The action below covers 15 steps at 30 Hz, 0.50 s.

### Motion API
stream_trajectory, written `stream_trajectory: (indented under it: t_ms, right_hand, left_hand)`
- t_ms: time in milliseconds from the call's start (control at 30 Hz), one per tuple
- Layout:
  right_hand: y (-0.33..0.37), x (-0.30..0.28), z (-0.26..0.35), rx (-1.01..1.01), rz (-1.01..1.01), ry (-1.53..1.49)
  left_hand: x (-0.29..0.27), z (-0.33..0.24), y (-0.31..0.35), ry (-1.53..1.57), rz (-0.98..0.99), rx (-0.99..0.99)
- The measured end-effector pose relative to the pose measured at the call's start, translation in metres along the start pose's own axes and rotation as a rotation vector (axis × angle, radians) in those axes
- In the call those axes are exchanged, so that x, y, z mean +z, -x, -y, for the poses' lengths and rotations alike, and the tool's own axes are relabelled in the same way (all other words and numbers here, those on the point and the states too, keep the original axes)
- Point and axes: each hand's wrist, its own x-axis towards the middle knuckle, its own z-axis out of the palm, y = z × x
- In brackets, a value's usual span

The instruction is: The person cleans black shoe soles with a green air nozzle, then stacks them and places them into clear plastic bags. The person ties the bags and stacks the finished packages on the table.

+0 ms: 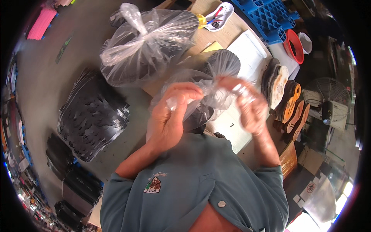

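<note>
A clear plastic bag (223, 65) with dark contents sits on the table in front of me, its neck gathered and twisted. My left hand (174, 110) is closed on one side of the loose plastic, with a crumpled end showing by the thumb. On the other side, my right hand (249, 106), smeared by motion, has its fingers curled round another end of the same plastic. Just beyond, to the left, stands a larger knotted plastic bag (150, 44), also with dark contents. What exactly fills the bags cannot be made out.
A white shoe (220, 17) lies at the table's far end, near a blue plastic pallet (266, 17) and a red bowl (294, 46). Several shoe soles (291, 102) stand along the right. Stacked black sheets (92, 116) lie on the left; a fan (326, 104) stands at right.
</note>
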Motion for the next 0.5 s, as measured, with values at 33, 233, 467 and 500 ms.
stream_trajectory:
  t_ms: [33, 233, 467, 500]
  right_hand:
    - [0.004, 0.006, 0.002, -0.004, 0.104, -0.041]
    - [0.004, 0.048, -0.003, -0.115, -0.190, 0.329]
    - [-0.024, 0.034, -0.010, -0.358, -0.037, 0.371]
    - [-0.030, 0.034, -0.014, -0.441, -0.038, 0.314]
  left_hand:
    - [0.003, -0.002, -0.003, -0.045, -0.026, 0.004]
    - [0.012, -0.010, -0.019, -0.248, 0.048, 0.077]
    - [0.001, 0.006, -0.030, -0.358, 0.150, 0.279]
    - [-0.006, 0.009, -0.026, -0.381, 0.148, 0.272]
